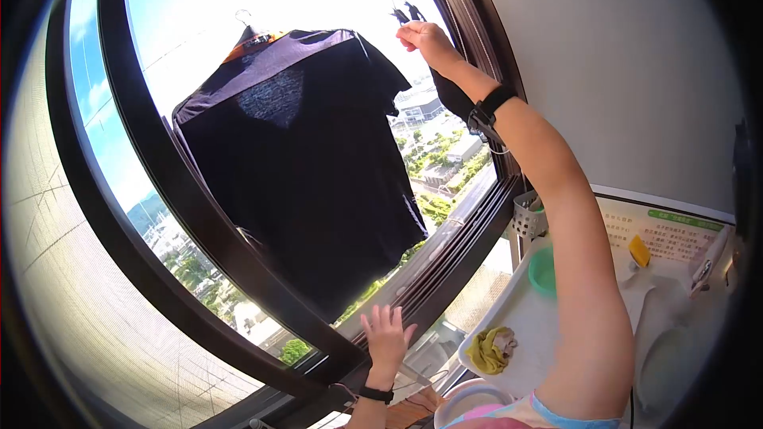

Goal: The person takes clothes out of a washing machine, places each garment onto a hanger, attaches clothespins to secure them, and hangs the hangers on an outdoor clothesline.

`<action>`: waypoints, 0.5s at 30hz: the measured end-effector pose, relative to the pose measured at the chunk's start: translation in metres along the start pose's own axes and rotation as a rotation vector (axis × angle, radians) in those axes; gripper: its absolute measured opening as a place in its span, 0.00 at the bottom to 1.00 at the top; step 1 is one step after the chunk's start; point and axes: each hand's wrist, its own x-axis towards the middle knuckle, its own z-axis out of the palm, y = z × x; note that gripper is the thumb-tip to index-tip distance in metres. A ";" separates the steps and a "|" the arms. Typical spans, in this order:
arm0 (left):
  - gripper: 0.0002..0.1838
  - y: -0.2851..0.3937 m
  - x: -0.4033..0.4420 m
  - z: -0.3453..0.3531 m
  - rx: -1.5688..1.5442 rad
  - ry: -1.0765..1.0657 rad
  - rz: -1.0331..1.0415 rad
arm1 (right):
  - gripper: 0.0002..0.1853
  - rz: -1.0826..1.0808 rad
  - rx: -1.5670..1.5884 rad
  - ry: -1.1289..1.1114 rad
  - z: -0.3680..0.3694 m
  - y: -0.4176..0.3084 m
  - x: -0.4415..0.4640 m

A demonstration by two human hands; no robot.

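A black T-shirt hangs on a hanger in the window opening, with buildings and greenery far below behind it. My right hand is raised near the shirt's right shoulder, just beneath some dark clips. Its fingers are pinched together; whatever they may hold cannot be made out. Part of a second dark cloth shows behind my right wrist. Low down, my left hand is open with fingers spread, at the window's bottom frame close to the shirt's lower edge. Whether it touches the frame is unclear.
Dark window frames and a screen stand at left. To the right are a white sink with a yellow-green cloth, a green bowl, a perforated basket and a yellow sponge.
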 end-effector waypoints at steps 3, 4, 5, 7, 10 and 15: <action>0.32 0.003 0.007 -0.005 0.044 -0.020 0.016 | 0.15 0.013 -0.116 0.021 0.013 0.028 0.046; 0.32 0.005 0.009 -0.009 0.051 -0.027 -0.002 | 0.16 -0.001 -0.144 0.069 0.025 0.042 0.064; 0.32 0.008 0.011 -0.013 0.060 -0.035 -0.017 | 0.16 -0.016 -0.228 0.104 0.033 0.056 0.080; 0.32 0.004 0.011 -0.003 0.121 -0.031 -0.038 | 0.17 -0.134 -0.382 0.215 0.050 0.078 0.104; 0.32 0.005 0.013 -0.004 0.152 -0.050 -0.036 | 0.18 -0.052 -0.550 0.182 0.065 0.100 0.140; 0.30 0.009 0.024 -0.018 0.227 -0.108 -0.075 | 0.17 -0.184 -0.661 0.293 0.083 0.139 0.183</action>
